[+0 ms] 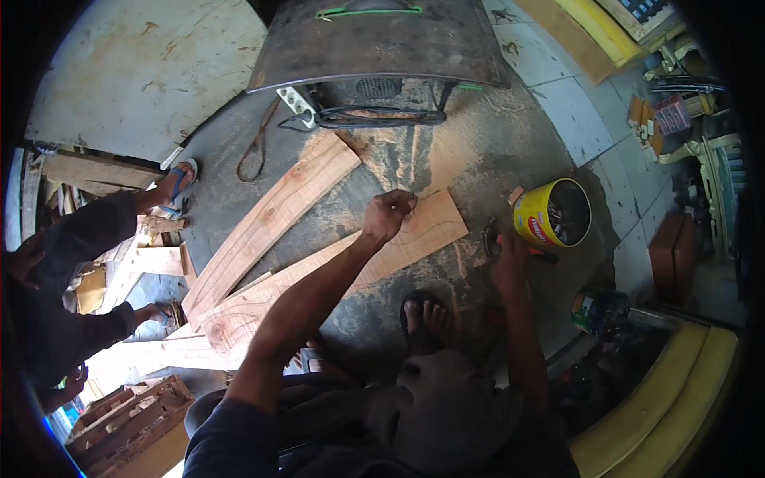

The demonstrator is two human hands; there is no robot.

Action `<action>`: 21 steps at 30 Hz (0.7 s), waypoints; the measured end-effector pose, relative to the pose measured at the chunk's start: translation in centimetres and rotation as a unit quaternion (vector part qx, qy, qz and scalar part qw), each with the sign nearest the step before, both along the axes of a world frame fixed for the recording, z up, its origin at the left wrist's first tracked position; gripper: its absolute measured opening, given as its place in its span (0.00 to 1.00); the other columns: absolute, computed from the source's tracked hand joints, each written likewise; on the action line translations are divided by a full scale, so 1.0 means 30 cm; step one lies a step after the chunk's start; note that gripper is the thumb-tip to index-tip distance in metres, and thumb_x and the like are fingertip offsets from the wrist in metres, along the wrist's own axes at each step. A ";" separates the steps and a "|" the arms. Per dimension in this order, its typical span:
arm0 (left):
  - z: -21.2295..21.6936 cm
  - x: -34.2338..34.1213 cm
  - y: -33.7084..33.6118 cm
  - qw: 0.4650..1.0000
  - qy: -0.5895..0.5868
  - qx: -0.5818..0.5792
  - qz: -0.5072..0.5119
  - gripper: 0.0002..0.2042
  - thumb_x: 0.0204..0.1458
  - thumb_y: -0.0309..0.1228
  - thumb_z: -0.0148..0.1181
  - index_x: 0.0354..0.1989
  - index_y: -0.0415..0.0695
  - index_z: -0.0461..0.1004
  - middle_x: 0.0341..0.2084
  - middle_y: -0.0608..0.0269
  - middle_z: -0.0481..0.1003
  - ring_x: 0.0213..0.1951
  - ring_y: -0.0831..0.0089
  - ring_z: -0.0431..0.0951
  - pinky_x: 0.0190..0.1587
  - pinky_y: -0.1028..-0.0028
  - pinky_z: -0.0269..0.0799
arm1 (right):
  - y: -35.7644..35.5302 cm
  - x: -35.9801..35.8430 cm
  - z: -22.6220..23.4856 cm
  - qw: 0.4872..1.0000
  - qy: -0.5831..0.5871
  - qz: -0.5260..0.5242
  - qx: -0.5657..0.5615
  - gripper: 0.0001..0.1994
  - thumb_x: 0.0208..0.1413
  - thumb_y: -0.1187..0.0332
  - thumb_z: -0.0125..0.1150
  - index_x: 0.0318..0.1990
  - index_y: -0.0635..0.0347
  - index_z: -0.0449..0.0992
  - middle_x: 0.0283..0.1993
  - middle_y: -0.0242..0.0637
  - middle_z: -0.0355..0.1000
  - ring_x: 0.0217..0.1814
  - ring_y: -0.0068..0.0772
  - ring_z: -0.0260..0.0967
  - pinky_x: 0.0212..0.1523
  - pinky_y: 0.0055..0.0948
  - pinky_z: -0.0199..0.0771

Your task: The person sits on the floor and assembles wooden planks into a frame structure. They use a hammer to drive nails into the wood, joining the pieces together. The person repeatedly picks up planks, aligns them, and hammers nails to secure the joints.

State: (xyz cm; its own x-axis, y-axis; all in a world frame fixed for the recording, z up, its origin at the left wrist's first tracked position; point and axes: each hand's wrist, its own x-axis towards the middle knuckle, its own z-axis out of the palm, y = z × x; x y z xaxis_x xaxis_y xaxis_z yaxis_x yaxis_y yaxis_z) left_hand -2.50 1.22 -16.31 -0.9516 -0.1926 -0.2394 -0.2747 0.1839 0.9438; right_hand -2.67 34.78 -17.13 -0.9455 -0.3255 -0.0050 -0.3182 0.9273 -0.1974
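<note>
Over the right-hand plank [434,227] our left hand [386,217] is curled closed, our right hand [510,263] gripping a tool [545,256]; probably lining up, so steadiness matters

Long planks [426,231], scattered sawdust [453,151] and scrap wood [159,260] mark this as a woodworking workshop.
</note>
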 end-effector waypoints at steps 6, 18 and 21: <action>-0.170 -0.094 0.164 0.993 -0.065 0.052 0.087 0.10 0.59 0.34 0.65 0.41 0.42 0.84 0.31 0.70 0.82 0.33 0.82 0.76 0.39 0.76 0.73 | 0.118 0.052 0.035 0.986 -0.155 -0.058 0.030 0.28 0.55 0.69 0.62 0.65 0.62 0.65 0.64 0.59 0.64 0.70 0.63 0.58 0.65 0.55 0.63; -0.140 -0.134 0.153 0.994 -0.051 0.081 0.056 0.11 0.60 0.32 0.62 0.45 0.39 0.77 0.29 0.64 0.80 0.27 0.79 0.75 0.30 0.75 0.72 | 0.097 0.326 -0.123 0.952 -0.216 -0.204 -0.067 0.30 0.58 0.58 0.64 0.63 0.67 0.64 0.56 0.60 0.71 0.58 0.62 0.71 0.56 0.52 0.70; -0.031 -0.120 0.179 0.987 -0.062 0.143 0.045 0.15 0.60 0.31 0.62 0.52 0.38 0.73 0.30 0.61 0.80 0.27 0.77 0.77 0.30 0.73 0.74 | 0.088 0.306 -0.056 0.920 -0.236 -0.263 -0.169 0.29 0.58 0.60 0.64 0.62 0.67 0.65 0.49 0.57 0.74 0.51 0.56 0.75 0.51 0.47 0.72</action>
